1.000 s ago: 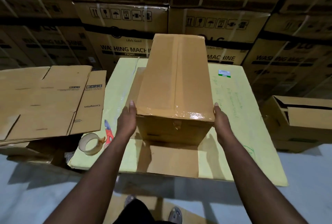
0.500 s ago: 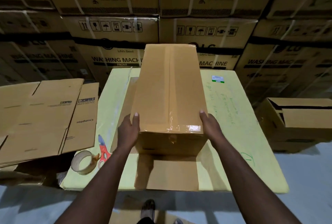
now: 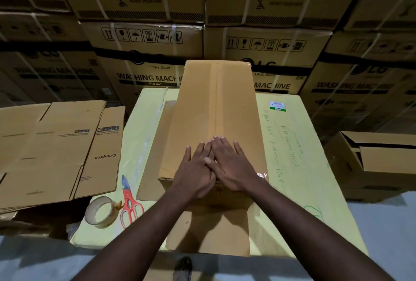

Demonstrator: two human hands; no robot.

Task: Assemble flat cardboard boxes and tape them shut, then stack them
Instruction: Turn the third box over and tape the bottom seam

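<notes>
A long brown assembled box (image 3: 216, 100) stands on a flat cardboard sheet (image 3: 209, 233) on the yellow work surface (image 3: 299, 168), its top seam closed with clear tape. My left hand (image 3: 195, 172) and my right hand (image 3: 231, 165) lie flat on the near end of the box top, fingers straight, side by side and partly overlapping over the taped seam. A roll of clear tape (image 3: 100, 212) and red-handled scissors (image 3: 129, 204) lie at the left front of the yellow surface. Flat unfolded boxes (image 3: 56, 150) are piled to the left.
Large strapped washing machine cartons (image 3: 146, 55) form a wall behind the work surface. An open brown box (image 3: 378, 163) sits on the floor at the right. The pale floor (image 3: 387, 235) shows at the front, with my foot (image 3: 183, 267) below.
My hands left the box's near side edges and came together flat on top of it over the tape. The view has tilted down and closer.
</notes>
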